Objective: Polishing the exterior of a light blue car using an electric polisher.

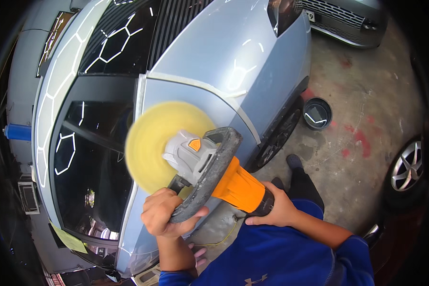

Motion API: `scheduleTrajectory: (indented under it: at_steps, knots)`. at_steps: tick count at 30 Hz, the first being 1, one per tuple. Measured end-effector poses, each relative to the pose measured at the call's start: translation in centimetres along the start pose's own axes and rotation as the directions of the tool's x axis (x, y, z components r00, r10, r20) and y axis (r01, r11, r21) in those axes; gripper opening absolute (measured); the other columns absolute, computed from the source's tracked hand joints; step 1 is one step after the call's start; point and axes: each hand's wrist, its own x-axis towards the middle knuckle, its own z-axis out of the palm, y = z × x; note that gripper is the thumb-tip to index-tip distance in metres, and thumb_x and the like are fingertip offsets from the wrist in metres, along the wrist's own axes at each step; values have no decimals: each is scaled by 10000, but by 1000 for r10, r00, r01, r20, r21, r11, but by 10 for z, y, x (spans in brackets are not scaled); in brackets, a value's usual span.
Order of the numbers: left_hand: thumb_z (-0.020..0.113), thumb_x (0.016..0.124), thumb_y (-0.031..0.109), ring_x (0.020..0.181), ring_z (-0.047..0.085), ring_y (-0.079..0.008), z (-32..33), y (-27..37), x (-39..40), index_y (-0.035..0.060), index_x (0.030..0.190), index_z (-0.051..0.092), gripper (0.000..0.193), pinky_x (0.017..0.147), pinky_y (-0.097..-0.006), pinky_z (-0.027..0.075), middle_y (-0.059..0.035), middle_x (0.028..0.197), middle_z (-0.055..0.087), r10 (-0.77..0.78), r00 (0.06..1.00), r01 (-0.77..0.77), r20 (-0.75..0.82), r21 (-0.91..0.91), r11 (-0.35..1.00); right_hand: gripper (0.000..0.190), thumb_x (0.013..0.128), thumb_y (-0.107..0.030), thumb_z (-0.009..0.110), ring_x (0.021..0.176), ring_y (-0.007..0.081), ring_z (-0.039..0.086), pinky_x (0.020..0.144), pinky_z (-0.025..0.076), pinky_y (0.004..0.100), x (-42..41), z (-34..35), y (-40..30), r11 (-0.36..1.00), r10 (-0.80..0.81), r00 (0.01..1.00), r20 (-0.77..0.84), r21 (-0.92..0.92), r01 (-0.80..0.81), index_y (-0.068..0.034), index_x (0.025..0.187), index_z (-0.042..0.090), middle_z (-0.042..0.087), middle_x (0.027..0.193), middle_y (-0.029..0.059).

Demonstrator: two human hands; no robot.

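My left hand [164, 214] grips the dark, scuffed D-shaped handle [223, 161] of an orange and grey rotary polisher [241, 186]. Around the rear end of its orange body wraps my right hand [279, 205]. The polisher's large round yellow pad [146, 143] looks blurred, as if spinning. It lies over a silver-blue car panel [186, 93] and overlaps the edge of a dark window [96, 161]; whether it touches the paint is hidden. Pale masking tape [200, 84] follows the panel's seam, and another strip [141, 93] runs along the window edge.
A dark bucket [317, 113] stands on the stained concrete floor [343, 171] beside the car's wheel [280, 139]. A yellow cord [225, 237] trails below the polisher. Another person's hand [199, 254] shows beside my left forearm. Other cars' grille [332, 14] and wheel [407, 166] are at right.
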Motion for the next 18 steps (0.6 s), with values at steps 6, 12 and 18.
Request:
scheduleTrajectory:
  at_steps: [6, 12, 18]
  knots:
    - [942, 723, 468, 455, 548, -198, 31, 3, 33, -22, 781, 571, 617, 456, -289, 449, -78, 565, 558, -84, 994, 75, 75, 115, 991, 1046, 617, -437, 998, 1146, 238, 684, 1030, 504, 354, 17, -33, 4, 997, 35, 998, 43, 63, -38, 64, 1385, 495, 697, 1220, 186]
    - [965, 690, 444, 459, 541, -213, 50, 9, 45, -9, 781, 573, 606, 449, -299, 417, -58, 545, 535, -198, 965, 187, 175, 73, 980, 1006, 621, -384, 1004, 1186, 229, 659, 1060, 481, 361, 24, -55, 7, 988, 75, 995, 60, 134, -83, 51, 1379, 506, 682, 1248, 165]
    - [935, 729, 472, 487, 557, -208, 46, 23, 39, -13, 776, 537, 629, 465, -306, 444, -86, 586, 553, -261, 954, 235, 147, 173, 957, 1027, 608, -407, 1000, 1137, 254, 705, 1024, 519, 364, 28, -64, 7, 988, 96, 988, 118, 112, -110, 57, 1384, 511, 716, 1198, 195]
